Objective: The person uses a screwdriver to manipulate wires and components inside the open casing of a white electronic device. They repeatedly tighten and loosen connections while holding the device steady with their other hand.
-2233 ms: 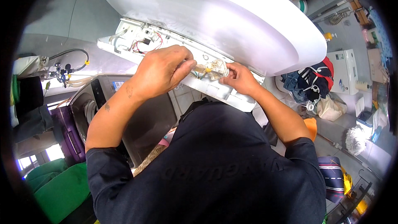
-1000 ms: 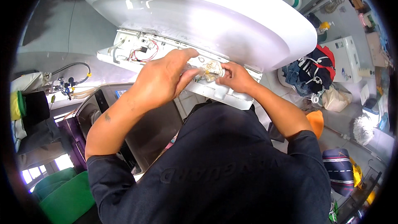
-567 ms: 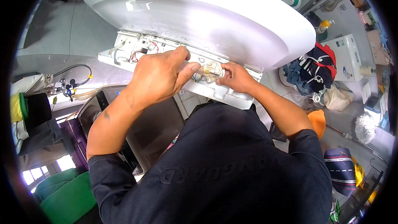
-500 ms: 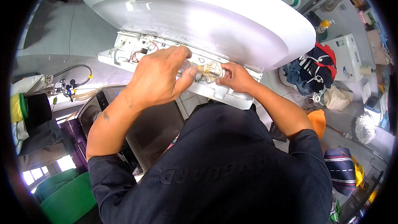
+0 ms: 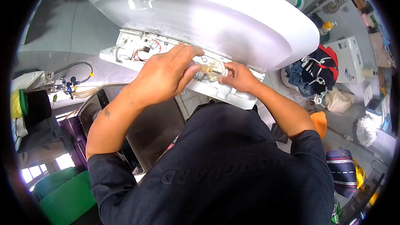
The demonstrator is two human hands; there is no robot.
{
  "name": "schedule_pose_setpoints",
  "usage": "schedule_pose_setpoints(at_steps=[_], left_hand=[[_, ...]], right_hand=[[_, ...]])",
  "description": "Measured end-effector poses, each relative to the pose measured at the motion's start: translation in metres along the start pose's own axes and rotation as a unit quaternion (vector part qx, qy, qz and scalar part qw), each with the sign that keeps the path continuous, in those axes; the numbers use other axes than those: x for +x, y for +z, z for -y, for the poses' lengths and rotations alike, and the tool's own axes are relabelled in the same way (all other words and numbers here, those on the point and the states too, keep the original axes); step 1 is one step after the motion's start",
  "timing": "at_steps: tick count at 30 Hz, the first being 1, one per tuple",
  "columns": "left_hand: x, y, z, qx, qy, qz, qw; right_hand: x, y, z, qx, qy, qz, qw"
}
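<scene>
The left hand (image 5: 164, 75) is partly curled, index finger raised, thumb and fingers closed around the handle of what looks like a screwdriver (image 5: 203, 69); those fingers hide much of the tool, so I can't be sure of its kind. The right hand (image 5: 239, 77) is nearly closed in a pinch, thumb and fingertips gripping the right edge of a yellowed plastic housing (image 5: 216, 73), toward which the tool points. The housing sits over the right half of a long white panel (image 5: 229, 93), between its front and back edges. If the tool slips off the housing, it could jab the pinching fingertips, and too much sideways force might crack the plastic; a loosened pinch would let the part twist. Red and dark wires (image 5: 136, 53) lie near the panel's left end. Beyond the back edge rises a large curved white cover (image 5: 200, 16). Farther out are a black hose (image 5: 79, 62) at left and a clothes pile (image 5: 315, 73) at right.
</scene>
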State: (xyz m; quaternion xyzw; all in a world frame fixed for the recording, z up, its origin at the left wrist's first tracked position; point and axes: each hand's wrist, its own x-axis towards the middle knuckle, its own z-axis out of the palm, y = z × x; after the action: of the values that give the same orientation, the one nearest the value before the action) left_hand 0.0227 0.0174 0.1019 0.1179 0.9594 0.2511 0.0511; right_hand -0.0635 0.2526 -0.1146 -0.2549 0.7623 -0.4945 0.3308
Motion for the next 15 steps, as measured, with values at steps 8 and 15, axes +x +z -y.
schedule_pose_setpoints(at_steps=[8,15], left_hand=[[0.000,0.002,0.004,-0.011,0.033,-0.016,0.999],[0.001,0.005,0.005,0.028,0.054,-0.061,0.996]], right_hand=[[0.000,-0.002,0.004,-0.019,0.012,0.011,1.000],[0.001,-0.003,0.002,-0.017,0.015,0.015,1.000]])
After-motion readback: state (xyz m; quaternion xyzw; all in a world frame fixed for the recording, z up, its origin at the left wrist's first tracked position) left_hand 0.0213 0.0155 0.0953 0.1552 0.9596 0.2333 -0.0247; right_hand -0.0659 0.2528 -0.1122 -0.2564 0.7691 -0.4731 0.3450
